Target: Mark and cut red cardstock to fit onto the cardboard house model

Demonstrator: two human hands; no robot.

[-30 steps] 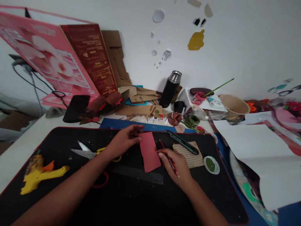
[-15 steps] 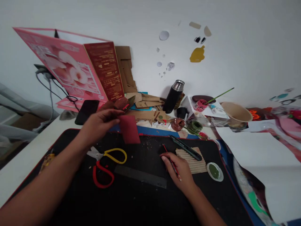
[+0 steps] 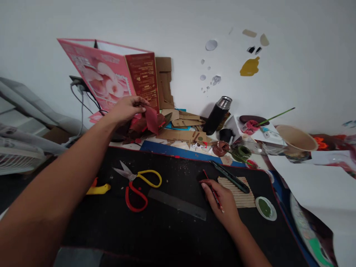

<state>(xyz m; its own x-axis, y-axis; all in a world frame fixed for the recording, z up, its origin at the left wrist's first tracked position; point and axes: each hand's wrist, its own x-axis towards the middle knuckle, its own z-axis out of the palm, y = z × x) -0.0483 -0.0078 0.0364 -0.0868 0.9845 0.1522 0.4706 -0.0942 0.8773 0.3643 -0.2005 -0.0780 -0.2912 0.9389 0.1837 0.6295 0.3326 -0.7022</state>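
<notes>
My left hand [image 3: 130, 108] pinches a small dark red paper piece [image 3: 151, 120], raised over the scraps beside the pink box [image 3: 108, 76]. Resting on the black mat [image 3: 155, 237], my right hand [image 3: 221, 202] holds a thin red-and-black pencil [image 3: 216, 195]. Scissors [image 3: 132, 178] with one yellow and one red handle lie with blades parted, left of a dark ruler [image 3: 178, 204]. Near my right hand are a corrugated cardboard piece [image 3: 241, 198] and a dark green cutter [image 3: 232, 177]. A small dish of green paint [image 3: 266, 208] sits to their right.
A black flask [image 3: 218, 115] leans at the back near cardboard scraps [image 3: 183, 122]. Open paint jars [image 3: 241, 152], a white box [image 3: 261, 139] and a beige bowl [image 3: 296, 139] stand back right. White sheets [image 3: 303, 178] cover the right side. A yellow-handled item [image 3: 99, 189] lies left.
My left hand has moved up and back with the red paper, toward the pink box. The view has shifted left. My right hand still holds the pencil on the mat.
</notes>
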